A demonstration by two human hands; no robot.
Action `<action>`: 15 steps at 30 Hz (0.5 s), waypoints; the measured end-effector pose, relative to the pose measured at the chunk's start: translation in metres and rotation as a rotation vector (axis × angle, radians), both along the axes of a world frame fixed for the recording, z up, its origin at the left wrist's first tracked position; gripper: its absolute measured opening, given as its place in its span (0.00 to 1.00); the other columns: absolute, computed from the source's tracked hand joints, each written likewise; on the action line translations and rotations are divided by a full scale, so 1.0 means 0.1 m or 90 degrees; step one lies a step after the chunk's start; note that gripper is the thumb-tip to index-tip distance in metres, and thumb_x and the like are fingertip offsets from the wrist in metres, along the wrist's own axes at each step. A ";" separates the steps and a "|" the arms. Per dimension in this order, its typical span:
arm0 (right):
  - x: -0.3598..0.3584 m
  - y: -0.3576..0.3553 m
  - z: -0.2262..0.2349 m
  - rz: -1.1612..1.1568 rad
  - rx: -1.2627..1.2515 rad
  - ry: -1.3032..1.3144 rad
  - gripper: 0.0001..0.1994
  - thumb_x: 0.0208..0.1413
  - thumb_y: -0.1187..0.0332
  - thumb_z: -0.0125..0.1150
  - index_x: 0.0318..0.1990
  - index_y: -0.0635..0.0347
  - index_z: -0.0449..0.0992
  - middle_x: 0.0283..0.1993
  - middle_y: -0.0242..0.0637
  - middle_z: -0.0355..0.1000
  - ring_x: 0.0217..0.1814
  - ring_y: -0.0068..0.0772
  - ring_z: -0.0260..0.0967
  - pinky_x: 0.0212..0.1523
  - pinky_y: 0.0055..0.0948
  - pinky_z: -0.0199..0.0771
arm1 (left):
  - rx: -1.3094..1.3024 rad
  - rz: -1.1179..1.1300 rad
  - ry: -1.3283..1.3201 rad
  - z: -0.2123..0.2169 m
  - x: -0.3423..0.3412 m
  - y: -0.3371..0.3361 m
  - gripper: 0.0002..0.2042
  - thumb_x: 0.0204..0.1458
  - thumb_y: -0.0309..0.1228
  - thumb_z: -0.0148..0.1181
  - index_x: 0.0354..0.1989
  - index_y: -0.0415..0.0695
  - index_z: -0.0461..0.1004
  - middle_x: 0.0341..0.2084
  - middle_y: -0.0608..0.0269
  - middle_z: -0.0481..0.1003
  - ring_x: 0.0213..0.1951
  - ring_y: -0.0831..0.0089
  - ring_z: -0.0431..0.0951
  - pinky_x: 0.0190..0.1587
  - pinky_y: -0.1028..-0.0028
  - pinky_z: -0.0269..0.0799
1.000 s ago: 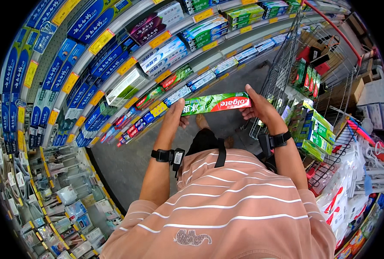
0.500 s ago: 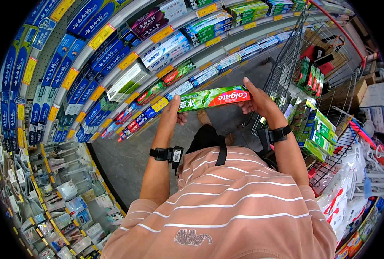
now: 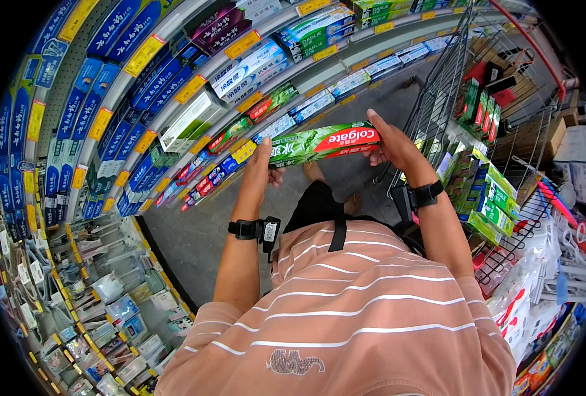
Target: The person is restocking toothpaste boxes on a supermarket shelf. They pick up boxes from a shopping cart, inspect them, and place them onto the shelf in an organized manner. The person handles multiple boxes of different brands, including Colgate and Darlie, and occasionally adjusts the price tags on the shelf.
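Hands held one long green-and-red toothpaste box level before the far shelves; left hand closed on its left end, right hand wrapped its right end, so the printed face turned up; wire cart stood right

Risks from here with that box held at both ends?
1. The box is held only at its ends, left hand and right hand; either grip slipping may drop it to the floor.
2. The cart sits close to the right elbow; a swing might knock it.
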State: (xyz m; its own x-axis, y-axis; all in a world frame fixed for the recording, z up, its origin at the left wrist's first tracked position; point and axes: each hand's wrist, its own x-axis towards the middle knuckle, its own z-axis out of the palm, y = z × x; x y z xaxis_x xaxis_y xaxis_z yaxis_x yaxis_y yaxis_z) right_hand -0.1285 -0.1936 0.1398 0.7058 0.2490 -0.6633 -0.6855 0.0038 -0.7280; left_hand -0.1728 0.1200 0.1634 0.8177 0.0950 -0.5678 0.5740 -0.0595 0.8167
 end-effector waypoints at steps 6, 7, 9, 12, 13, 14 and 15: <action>0.07 0.04 -0.05 -0.001 0.005 0.005 0.34 0.59 0.33 0.45 0.34 0.60 0.75 0.21 0.36 0.72 0.16 0.24 0.67 0.22 0.25 0.75 | -0.002 -0.016 0.058 -0.03 0.10 0.04 0.31 0.57 0.64 0.46 0.42 0.43 0.71 0.19 0.62 0.74 0.17 0.76 0.70 0.19 0.76 0.64; 0.08 0.04 -0.06 -0.001 0.004 0.007 0.34 0.59 0.33 0.45 0.34 0.60 0.75 0.21 0.36 0.71 0.15 0.24 0.67 0.21 0.25 0.75 | -0.002 -0.017 0.063 -0.03 0.11 0.03 0.32 0.56 0.65 0.46 0.42 0.43 0.72 0.19 0.62 0.74 0.17 0.76 0.71 0.19 0.76 0.64; 0.10 0.06 -0.05 0.000 0.003 0.014 0.33 0.59 0.33 0.45 0.34 0.60 0.75 0.20 0.36 0.71 0.15 0.24 0.66 0.21 0.26 0.75 | 0.001 -0.017 0.074 -0.06 0.13 0.05 0.32 0.56 0.65 0.46 0.41 0.43 0.72 0.19 0.62 0.74 0.16 0.76 0.71 0.18 0.76 0.64; 0.14 0.07 -0.09 0.008 0.005 0.030 0.33 0.60 0.34 0.45 0.33 0.60 0.75 0.20 0.36 0.71 0.14 0.25 0.66 0.21 0.26 0.75 | 0.004 -0.024 0.092 -0.17 0.15 0.09 0.33 0.55 0.66 0.46 0.41 0.43 0.72 0.19 0.62 0.74 0.15 0.76 0.70 0.17 0.76 0.64; 0.15 0.06 -0.11 0.010 0.005 0.037 0.33 0.60 0.34 0.45 0.33 0.60 0.75 0.20 0.36 0.71 0.14 0.25 0.65 0.21 0.26 0.75 | 0.002 -0.032 0.096 -0.19 0.15 0.09 0.33 0.55 0.67 0.46 0.40 0.44 0.72 0.19 0.62 0.74 0.15 0.76 0.70 0.17 0.76 0.64; 0.15 0.06 -0.14 0.009 0.007 0.038 0.33 0.60 0.34 0.45 0.33 0.60 0.75 0.20 0.36 0.71 0.14 0.25 0.65 0.21 0.26 0.75 | 0.000 -0.040 0.101 -0.19 0.15 0.10 0.33 0.55 0.67 0.46 0.40 0.44 0.72 0.19 0.62 0.74 0.15 0.76 0.70 0.17 0.77 0.64; 0.15 0.05 -0.15 0.007 0.009 0.040 0.32 0.60 0.34 0.45 0.33 0.60 0.74 0.20 0.36 0.71 0.14 0.25 0.65 0.21 0.26 0.75 | -0.003 -0.033 0.105 -0.20 0.14 0.09 0.33 0.55 0.67 0.46 0.39 0.44 0.73 0.18 0.62 0.74 0.14 0.77 0.70 0.17 0.77 0.64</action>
